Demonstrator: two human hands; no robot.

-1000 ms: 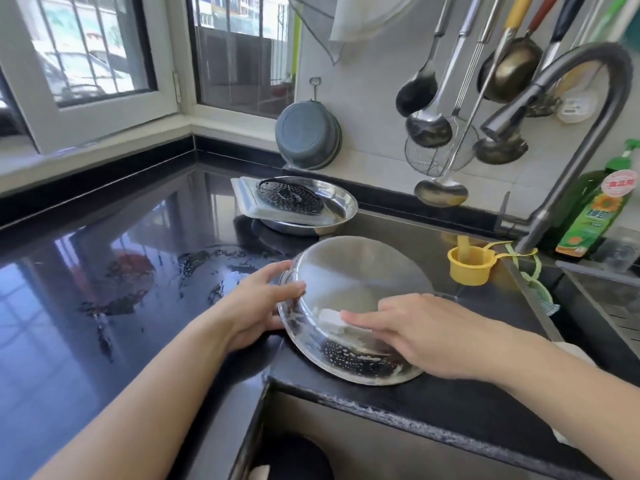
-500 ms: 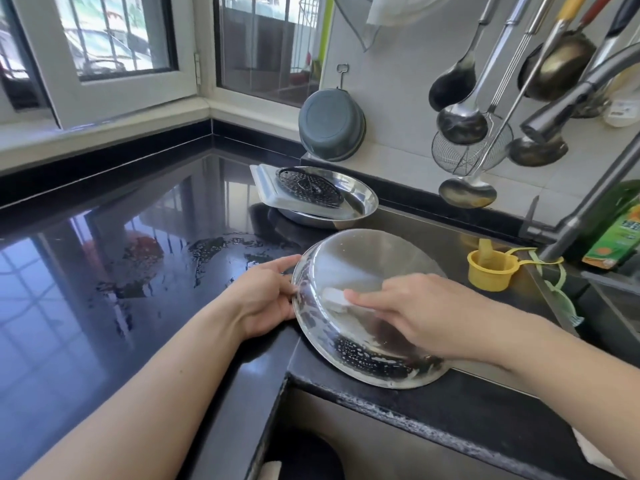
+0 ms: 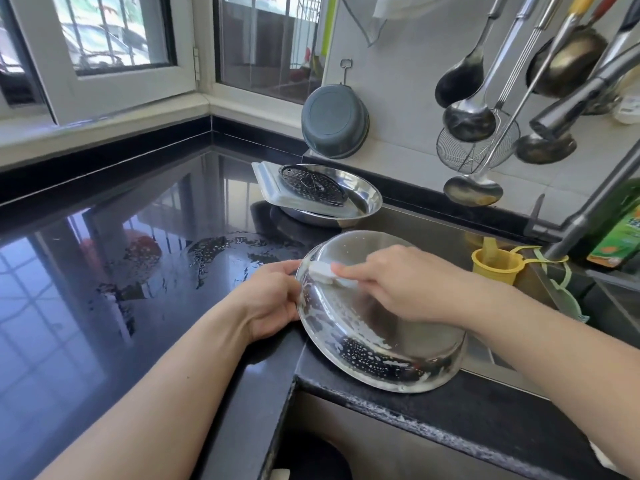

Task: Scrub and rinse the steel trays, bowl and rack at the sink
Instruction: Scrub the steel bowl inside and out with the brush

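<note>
A round steel bowl (image 3: pixel 349 337) stands tilted on the sink's front edge, its inside facing me and streaked with suds. My left hand (image 3: pixel 273 299) grips its left rim. My right hand (image 3: pixel 398 282) holds a white sponge (image 3: pixel 320 270) against the bowl's upper left inner wall. Behind, on the counter, a round steel tray (image 3: pixel 363 199) carries a square steel tray (image 3: pixel 270 181) with a dark round rack (image 3: pixel 311 183) on top.
The black counter (image 3: pixel 104 289) at left is wet near the bowl. A yellow cup (image 3: pixel 495 268) and the tap (image 3: pixel 588 209) stand at the sink's right; a green detergent bottle (image 3: pixel 620 233) is behind. Ladles (image 3: pixel 467 116) and a grey basin (image 3: pixel 334 121) hang on the wall.
My right hand has slid the sponge up and left across the bowl's inside, toward the rim by my left hand. The view has shifted slightly closer.
</note>
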